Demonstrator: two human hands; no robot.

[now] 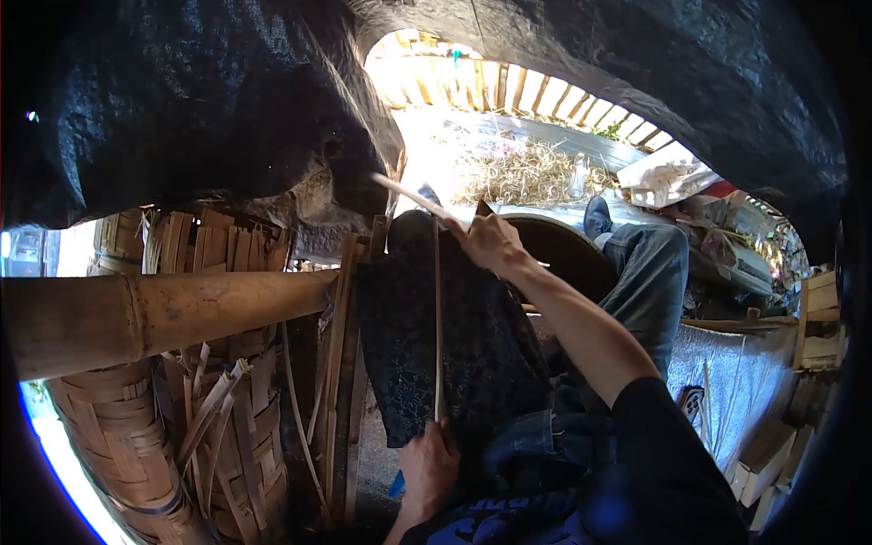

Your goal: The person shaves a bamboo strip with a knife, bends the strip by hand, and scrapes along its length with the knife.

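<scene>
A long, thin bamboo strip (439,318) runs lengthwise over a dark patterned cloth (391,363) that covers my lap. My left hand (429,468) is closed round the strip's near end, close to my body. Farther out, my right hand (490,243) is closed on a pale wooden stick (407,193), which points up and to the left past the strip's far end. Whether the stick carries a blade, and whether my right fingers also touch the strip, I cannot make out.
A thick bamboo pole (163,313) juts in from the left, above woven bamboo baskets (118,436) and upright split pieces. Dark sheeting (227,109) hangs overhead. Beyond lie a heap of shavings (522,173) and a white sack (668,173). Wood blocks (767,459) are stacked at right.
</scene>
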